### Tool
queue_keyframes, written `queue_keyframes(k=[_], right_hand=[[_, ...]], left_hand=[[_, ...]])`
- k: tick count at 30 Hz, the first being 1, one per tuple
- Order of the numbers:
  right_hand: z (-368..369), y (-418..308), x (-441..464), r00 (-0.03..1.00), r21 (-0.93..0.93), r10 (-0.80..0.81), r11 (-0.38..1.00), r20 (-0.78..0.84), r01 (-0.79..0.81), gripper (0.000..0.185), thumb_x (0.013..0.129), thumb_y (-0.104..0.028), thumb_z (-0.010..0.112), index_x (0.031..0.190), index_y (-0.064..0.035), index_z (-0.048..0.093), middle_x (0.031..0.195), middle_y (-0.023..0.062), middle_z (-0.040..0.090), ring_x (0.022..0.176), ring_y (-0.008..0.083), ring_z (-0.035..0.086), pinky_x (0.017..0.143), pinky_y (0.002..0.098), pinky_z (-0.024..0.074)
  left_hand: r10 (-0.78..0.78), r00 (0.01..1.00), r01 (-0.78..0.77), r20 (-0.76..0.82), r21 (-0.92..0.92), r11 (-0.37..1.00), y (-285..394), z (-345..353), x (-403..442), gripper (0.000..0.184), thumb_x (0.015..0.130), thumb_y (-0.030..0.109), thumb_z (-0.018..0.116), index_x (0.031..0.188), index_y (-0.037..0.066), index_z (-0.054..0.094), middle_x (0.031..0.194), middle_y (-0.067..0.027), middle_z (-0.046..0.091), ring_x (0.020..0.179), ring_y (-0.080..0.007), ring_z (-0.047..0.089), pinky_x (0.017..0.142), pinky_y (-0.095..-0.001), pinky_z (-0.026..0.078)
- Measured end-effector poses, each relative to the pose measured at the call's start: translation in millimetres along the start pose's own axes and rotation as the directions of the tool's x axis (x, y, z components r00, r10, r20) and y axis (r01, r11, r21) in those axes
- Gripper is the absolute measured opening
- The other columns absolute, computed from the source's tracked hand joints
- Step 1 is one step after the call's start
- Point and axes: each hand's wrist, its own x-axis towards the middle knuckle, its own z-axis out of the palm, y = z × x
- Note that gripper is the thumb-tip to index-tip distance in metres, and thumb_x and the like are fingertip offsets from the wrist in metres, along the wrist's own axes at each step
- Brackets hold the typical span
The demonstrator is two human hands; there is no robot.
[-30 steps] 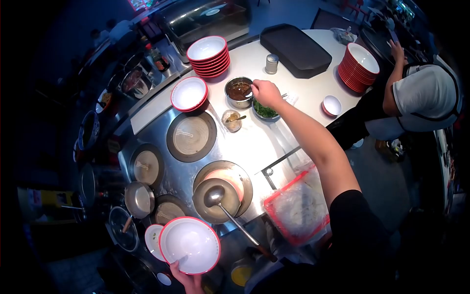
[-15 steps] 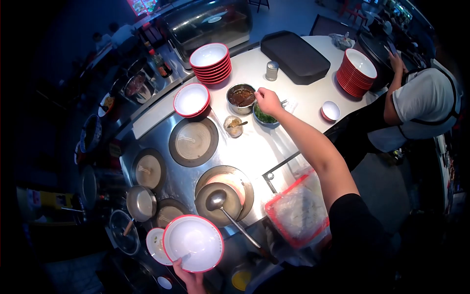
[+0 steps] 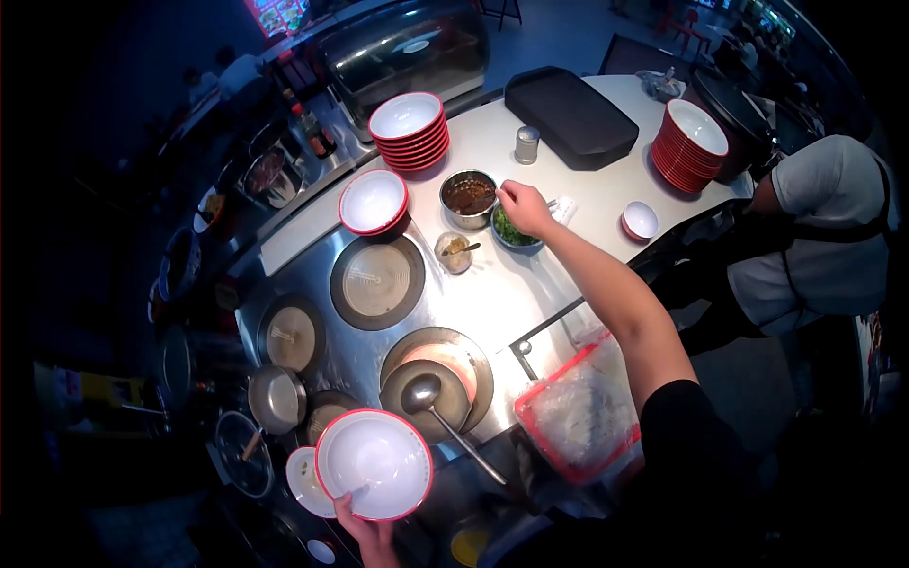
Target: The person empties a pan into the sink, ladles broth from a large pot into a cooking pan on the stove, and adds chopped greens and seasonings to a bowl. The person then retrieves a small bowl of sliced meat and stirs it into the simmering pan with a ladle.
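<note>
My left hand (image 3: 365,530) grips the rim of a white bowl with a red edge (image 3: 376,464), its hollow facing up and nothing in it. A second red-rimmed bowl (image 3: 308,483) with some food bits shows partly behind it. My right hand (image 3: 524,208) is closed on the handle of a spoon (image 3: 490,196) whose head is hidden in a metal pot of dark brown sauce (image 3: 468,197). Under that hand is a bowl of chopped greens (image 3: 512,227). A small jar with a spoon in it (image 3: 454,253) stands close by.
Red bowl stacks (image 3: 409,130) stand at the back, with more (image 3: 689,142) at right. A ladle (image 3: 422,392) rests on a round lid. A red-rimmed tub under plastic (image 3: 579,407), a shaker (image 3: 526,145) and a dark tray (image 3: 571,115) surround the work area. A co-worker (image 3: 814,227) stands right.
My right hand has shifted slightly right and down, still at the sauce pot. The left hand and bowl are nearly still. The co-worker's raised forearm has dropped from view.
</note>
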Motion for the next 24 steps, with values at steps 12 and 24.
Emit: queue_keyframes(k=[12,24], right_hand=[[3.9,14.3,-0.9,0.988,0.093,0.132,0.988,-0.08,-0.125,0.028,0.096,-0.029,0.057,0.089,-0.0022,0.063,0.082,0.0213,0.066,0.08,0.0412,0.063,0.072,0.0454,0.0494],[4.8,36.4,-0.6,0.94,0.133,0.3,0.951,-0.164,-0.28,0.03,0.095,-0.03,0.059,0.086,-0.0023,0.065,0.077,0.0166,0.067,0.073,0.0319,0.065,0.07,0.0416,0.0491]], left_hand=[[-0.006,1.0,0.006,0.012,-0.001,1.0,-4.6,9.8,8.9,0.075,0.08,0.03,0.056,0.147,0.002,0.037,0.14,-0.0198,0.05,0.128,-0.0371,0.051,0.108,-0.0505,0.043],[-0.071,0.99,0.067,0.12,0.033,0.997,-7.1,71.9,44.5,0.071,0.081,0.029,0.058,0.143,-0.001,0.041,0.136,-0.0193,0.053,0.126,-0.0351,0.053,0.108,-0.049,0.042]])
